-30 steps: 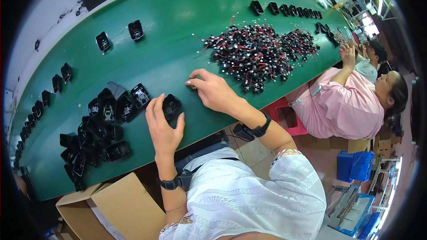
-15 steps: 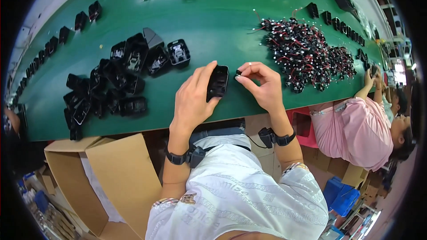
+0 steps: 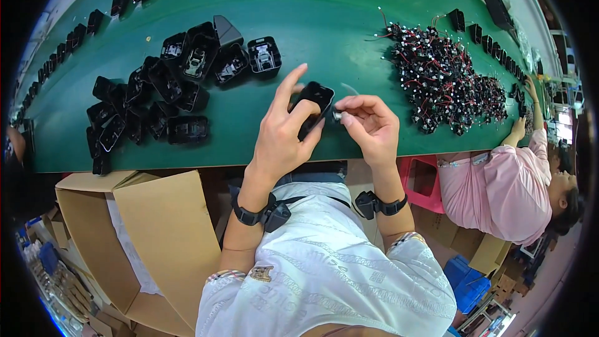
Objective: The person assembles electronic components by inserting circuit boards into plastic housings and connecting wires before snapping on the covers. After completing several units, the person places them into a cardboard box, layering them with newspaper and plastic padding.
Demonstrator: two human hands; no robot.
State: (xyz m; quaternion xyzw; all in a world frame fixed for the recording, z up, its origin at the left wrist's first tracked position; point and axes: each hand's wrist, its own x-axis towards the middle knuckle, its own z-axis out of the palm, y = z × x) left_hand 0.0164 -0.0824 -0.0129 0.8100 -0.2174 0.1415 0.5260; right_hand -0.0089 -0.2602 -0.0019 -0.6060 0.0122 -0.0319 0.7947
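Likely for steadiness, our left grip clasps a boxy black plastic shell; our right grip pinches a tiny black-and-white part.

Assembly workshop | we are working at a green bench | black housings and wired parts are lying heaped | a co-worker is sitting nearby

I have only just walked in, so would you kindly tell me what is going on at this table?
A person is holding a black housing in the left hand, over the green table. The right hand, close beside it, pinches a small part too blurred to make out. A jumbled heap of black housings lies to the left, and a pile of wired parts to the right. Further right sits a co-worker in pink.
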